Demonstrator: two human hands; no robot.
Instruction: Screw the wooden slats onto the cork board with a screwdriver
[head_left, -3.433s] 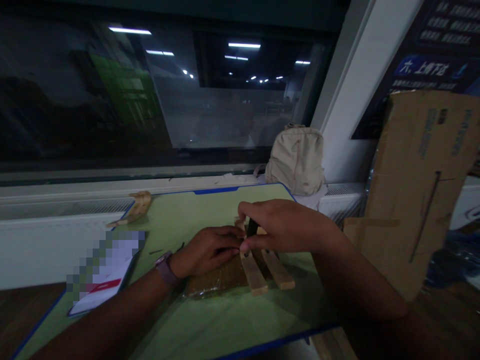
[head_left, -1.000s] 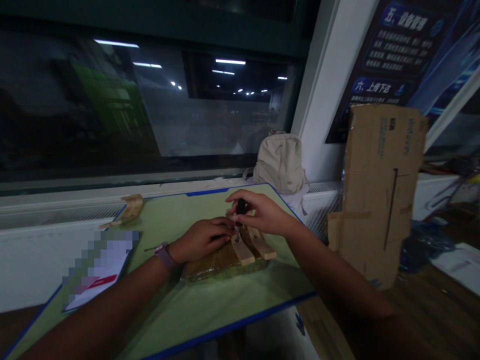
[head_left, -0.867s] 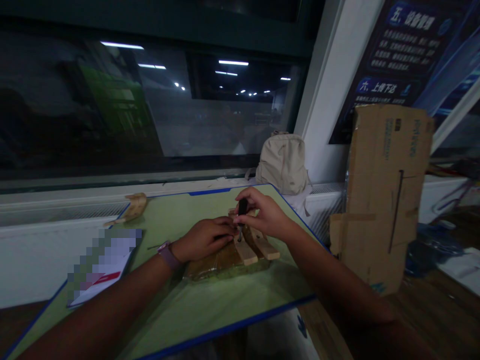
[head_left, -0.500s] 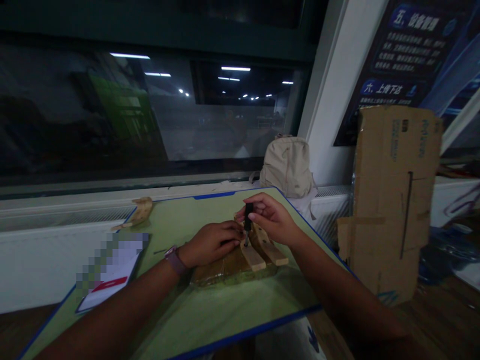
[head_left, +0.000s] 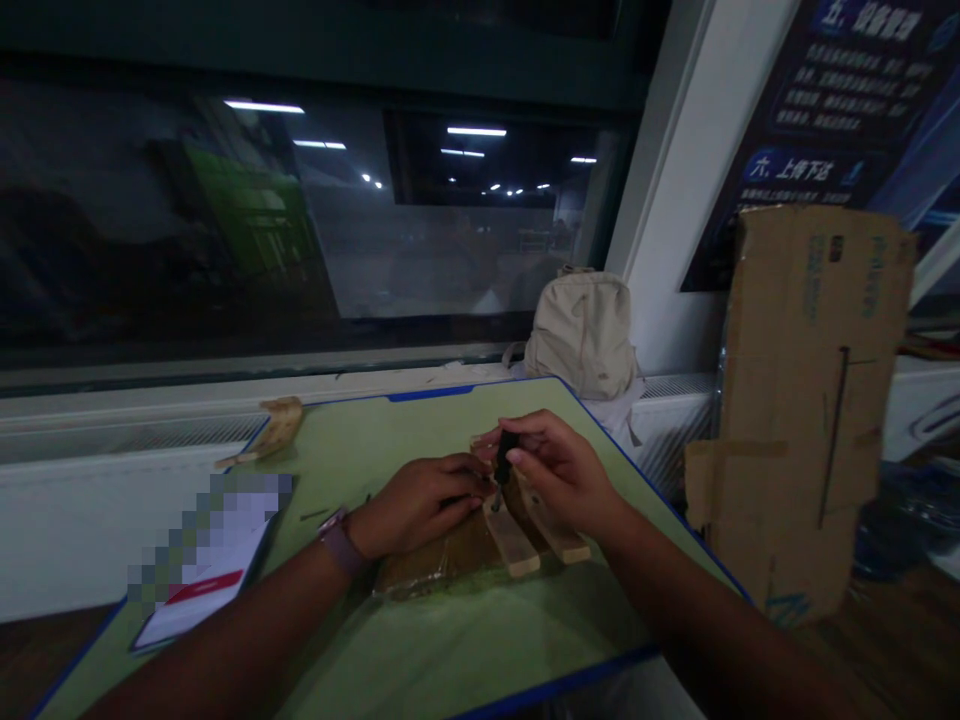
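My right hand (head_left: 559, 470) is closed around the black handle of a screwdriver (head_left: 507, 455). The screwdriver leans slightly, its metal shaft reaching down to a hole in a pale wooden strip (head_left: 514, 543). Beside the strip, my left hand (head_left: 424, 503) has its fingers curled together at the strip's far end, close to the shaft; the fingertips are partly hidden. A second wooden strip (head_left: 568, 545) lies to the right, under my right hand. Both strips rest on a flat brown block wrapped in shiny clear film (head_left: 427, 567).
The green table (head_left: 360, 640) has a blue edge. A paper sheet on a board (head_left: 202, 585) and a curved wooden piece (head_left: 274, 428) are at the left. Behind the table sits a beige backpack (head_left: 581, 335); a large cardboard sheet (head_left: 802, 400) stands at the right.
The view has shifted a little. The screwdriver has gone from nearly upright to leaning, its handle tipped to the right with my right hand. My left hand stays by the strip.
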